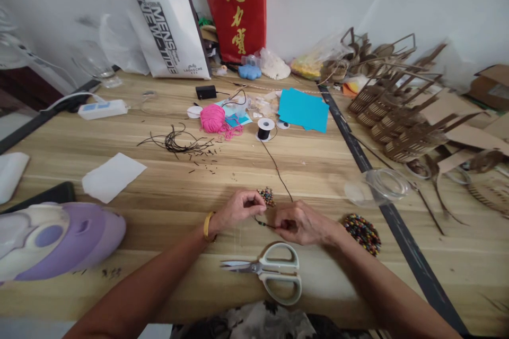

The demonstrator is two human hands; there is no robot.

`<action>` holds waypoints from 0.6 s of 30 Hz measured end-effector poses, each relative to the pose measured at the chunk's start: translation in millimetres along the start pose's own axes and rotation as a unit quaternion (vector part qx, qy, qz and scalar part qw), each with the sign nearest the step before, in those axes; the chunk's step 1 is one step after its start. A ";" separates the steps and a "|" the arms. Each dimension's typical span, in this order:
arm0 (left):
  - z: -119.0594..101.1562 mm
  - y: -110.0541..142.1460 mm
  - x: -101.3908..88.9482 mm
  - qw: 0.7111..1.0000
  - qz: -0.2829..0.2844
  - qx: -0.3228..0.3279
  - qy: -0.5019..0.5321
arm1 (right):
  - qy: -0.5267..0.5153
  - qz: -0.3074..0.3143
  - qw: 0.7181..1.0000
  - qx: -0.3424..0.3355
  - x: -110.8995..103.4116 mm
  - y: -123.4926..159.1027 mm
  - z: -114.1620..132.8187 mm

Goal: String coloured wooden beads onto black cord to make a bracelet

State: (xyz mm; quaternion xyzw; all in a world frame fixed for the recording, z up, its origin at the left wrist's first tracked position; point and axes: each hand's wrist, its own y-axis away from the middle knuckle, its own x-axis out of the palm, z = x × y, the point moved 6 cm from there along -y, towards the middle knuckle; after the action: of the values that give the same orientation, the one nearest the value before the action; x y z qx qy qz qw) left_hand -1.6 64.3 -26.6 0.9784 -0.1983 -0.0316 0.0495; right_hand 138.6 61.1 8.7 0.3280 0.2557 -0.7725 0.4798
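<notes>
A thin black cord (277, 166) runs from a spool (265, 129) down to my hands at the near side of the table. Thumb and finger of my left hand (240, 206) are pinched on the cord's end part, beside a small pile of colourful beads (267, 196). My right hand (298, 221) is closed on the same cord, its fingertips pinching it just to the right. Between the two hands a few small dark beads (261, 223) seem to sit on the cord. Below them lie white-handled scissors (260, 267), blades pointing left.
Right of my right forearm lies a heap of strung beads (361, 234). Cut black cords (178, 141), pink yarn (213, 118) and blue sheets (303, 110) lie farther back. A purple-white object (75, 238) stands left; small woven baskets (397, 116) fill the right.
</notes>
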 end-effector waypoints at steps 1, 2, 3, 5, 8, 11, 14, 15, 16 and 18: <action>0.8 0.1 0.5 1.000 0.002 0.000 -0.003 | -0.019 -0.013 1.000 0.015 -2.9 0.3 -3.9; 1.7 0.1 0.8 1.000 0.003 0.000 -0.005 | -0.038 -0.037 0.998 0.032 -6.4 0.5 -8.9; 2.4 0.0 0.9 1.000 0.002 0.002 -0.008 | -0.053 -0.068 0.995 0.049 -10.0 0.7 -14.8; 3.4 -0.2 0.8 1.000 -0.003 0.007 -0.013 | -0.067 -0.141 0.984 0.088 -15.9 2.1 -28.1; 4.0 -0.8 0.4 1.000 -0.012 0.012 -0.020 | -0.060 -0.209 0.970 0.107 -17.7 3.2 -40.9; 3.5 -1.2 -0.5 0.999 -0.021 0.013 -0.023 | -0.048 -0.219 0.970 0.098 -15.1 2.2 -43.7; 3.3 -1.5 -1.5 0.999 -0.025 0.014 -0.028 | -0.043 -0.198 0.976 0.085 -13.3 1.3 -41.9; 3.5 -1.6 -1.6 0.999 -0.026 0.015 -0.030 | -0.039 -0.184 0.979 0.078 -12.6 1.0 -40.9; 3.7 -1.7 -1.9 0.999 -0.027 0.017 -0.032 | -0.033 -0.171 0.982 0.070 -12.1 0.8 -39.9; 4.1 -2.1 -2.2 0.999 -0.028 0.022 -0.040 | -0.018 -0.150 0.987 0.053 -11.2 0.7 -38.5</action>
State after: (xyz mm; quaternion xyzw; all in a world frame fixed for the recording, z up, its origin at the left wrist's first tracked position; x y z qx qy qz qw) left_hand -3.1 66.7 -30.9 0.9824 -0.1729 -0.0679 0.0187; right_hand 152.9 94.6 -8.0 0.2971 0.2522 -0.8539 0.3449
